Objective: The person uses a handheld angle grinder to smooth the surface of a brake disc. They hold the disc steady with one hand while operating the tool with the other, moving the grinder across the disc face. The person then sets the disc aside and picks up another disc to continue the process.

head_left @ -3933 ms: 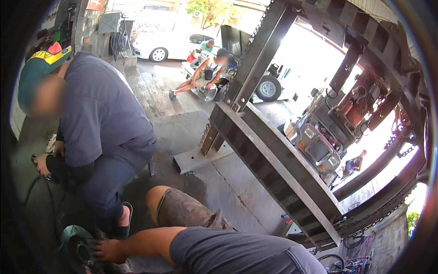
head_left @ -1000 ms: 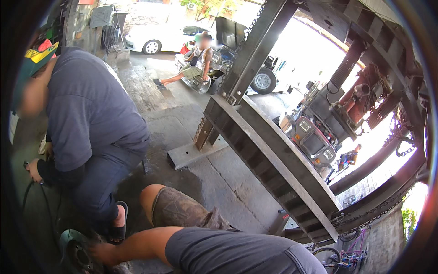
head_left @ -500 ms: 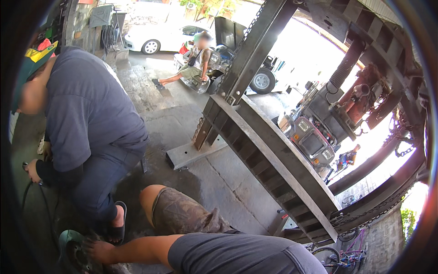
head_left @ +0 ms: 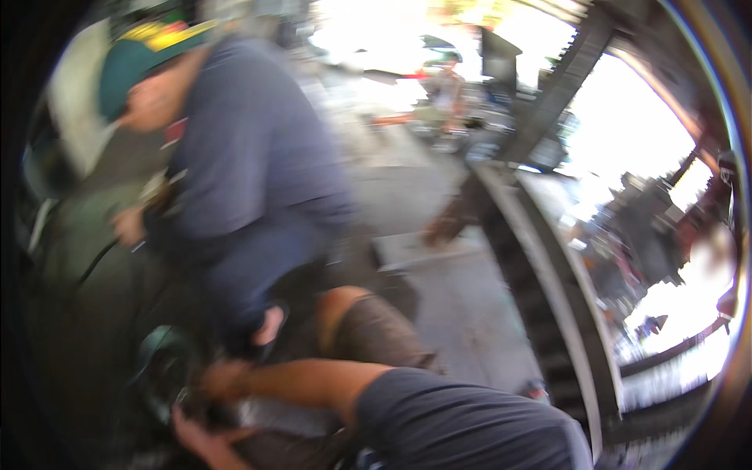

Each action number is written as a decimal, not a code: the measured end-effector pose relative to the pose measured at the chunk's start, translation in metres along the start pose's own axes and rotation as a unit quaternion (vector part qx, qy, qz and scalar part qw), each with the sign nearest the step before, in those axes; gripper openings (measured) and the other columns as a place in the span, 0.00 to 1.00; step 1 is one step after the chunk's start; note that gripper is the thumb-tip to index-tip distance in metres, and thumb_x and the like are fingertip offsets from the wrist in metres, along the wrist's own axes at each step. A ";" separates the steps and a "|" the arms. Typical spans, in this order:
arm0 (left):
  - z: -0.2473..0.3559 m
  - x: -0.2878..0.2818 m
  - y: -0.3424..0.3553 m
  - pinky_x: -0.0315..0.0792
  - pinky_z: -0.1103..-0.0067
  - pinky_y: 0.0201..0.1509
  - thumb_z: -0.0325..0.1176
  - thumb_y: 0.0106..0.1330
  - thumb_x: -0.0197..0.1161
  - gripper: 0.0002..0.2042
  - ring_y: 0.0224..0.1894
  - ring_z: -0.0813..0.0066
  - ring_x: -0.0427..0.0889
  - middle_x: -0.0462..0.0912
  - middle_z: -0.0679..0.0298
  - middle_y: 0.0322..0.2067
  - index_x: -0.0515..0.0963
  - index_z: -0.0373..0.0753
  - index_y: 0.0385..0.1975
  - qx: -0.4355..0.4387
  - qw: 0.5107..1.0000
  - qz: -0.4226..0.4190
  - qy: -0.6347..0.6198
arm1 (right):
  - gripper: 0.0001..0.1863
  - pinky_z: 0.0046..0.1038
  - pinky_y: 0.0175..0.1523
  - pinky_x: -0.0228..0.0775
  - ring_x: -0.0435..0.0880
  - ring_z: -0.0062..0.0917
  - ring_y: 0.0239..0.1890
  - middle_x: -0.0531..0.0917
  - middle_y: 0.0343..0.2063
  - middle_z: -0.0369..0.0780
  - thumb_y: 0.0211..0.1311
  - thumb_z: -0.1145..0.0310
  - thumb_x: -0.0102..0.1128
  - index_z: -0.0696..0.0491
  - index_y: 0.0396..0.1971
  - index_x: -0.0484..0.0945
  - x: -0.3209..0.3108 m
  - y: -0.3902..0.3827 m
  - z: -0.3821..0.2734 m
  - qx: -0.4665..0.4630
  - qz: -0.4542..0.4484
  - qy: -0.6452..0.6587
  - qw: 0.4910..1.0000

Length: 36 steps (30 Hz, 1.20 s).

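Note:
A round, greenish metal part (head_left: 160, 338) with a dark middle lies low on the left, blurred by motion. My right hand (head_left: 225, 381) is at the near right side of this part, at the end of my bare forearm and grey sleeve. Just below it, my left hand (head_left: 200, 435) comes in from the lower edge and reaches up to the part's lower rim. A small shiny spot shows by its fingertips, too smeared to name. Blur hides how the fingers of both hands are set.
A co-worker in dark clothes (head_left: 262, 149) and a green and yellow cap bends close on the left, a hand on a black hose (head_left: 95, 262). My knee in patterned shorts (head_left: 376, 333) stands in the middle. A steel frame (head_left: 540, 274) slants along the right. Another person (head_left: 448, 94) sits farther back.
The view has swung left, so everything sits farther right and is smeared. My left hand has come into view beside the round metal part; my right hand stays close to it.

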<state>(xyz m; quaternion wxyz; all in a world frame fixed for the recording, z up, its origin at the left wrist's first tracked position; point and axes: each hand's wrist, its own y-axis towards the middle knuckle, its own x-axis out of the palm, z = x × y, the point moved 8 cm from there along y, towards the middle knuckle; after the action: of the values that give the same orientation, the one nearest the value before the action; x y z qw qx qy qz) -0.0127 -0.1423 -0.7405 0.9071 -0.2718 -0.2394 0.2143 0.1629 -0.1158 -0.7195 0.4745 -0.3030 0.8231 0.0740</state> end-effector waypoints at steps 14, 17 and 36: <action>0.019 0.025 -0.051 0.79 0.69 0.56 0.30 0.72 0.62 0.15 0.48 0.70 0.83 0.82 0.66 0.46 0.78 0.39 0.57 0.139 0.986 0.062 -0.069 | 0.34 0.45 0.86 0.48 0.56 0.42 0.83 0.58 0.82 0.44 0.76 0.68 0.48 0.52 0.81 0.59 0.016 -0.031 -0.018 -0.322 -0.018 -0.218 0.921; 0.013 0.020 -0.046 0.78 0.69 0.56 0.30 0.72 0.62 0.14 0.47 0.71 0.83 0.82 0.66 0.45 0.78 0.40 0.56 0.136 0.984 0.069 -0.090 | 0.35 0.44 0.86 0.48 0.56 0.42 0.83 0.58 0.82 0.43 0.76 0.68 0.47 0.51 0.82 0.57 -0.040 -0.006 0.027 0.006 0.095 -0.250 0.963; 0.000 0.010 -0.025 0.82 0.69 0.51 0.28 0.71 0.63 0.11 0.45 0.68 0.87 0.86 0.63 0.44 0.81 0.38 0.51 0.163 0.983 0.076 -0.041 | 0.34 0.45 0.84 0.52 0.62 0.43 0.81 0.65 0.79 0.45 0.70 0.69 0.54 0.53 0.77 0.65 -0.013 -0.037 -0.026 -0.346 -0.047 -0.313 0.883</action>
<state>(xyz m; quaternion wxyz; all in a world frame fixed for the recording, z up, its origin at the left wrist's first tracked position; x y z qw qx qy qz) 0.0013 -0.1559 -0.7226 0.9098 -0.1286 -0.2163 0.3301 0.1697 -0.1510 -0.6888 0.5756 -0.4473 0.5386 0.4226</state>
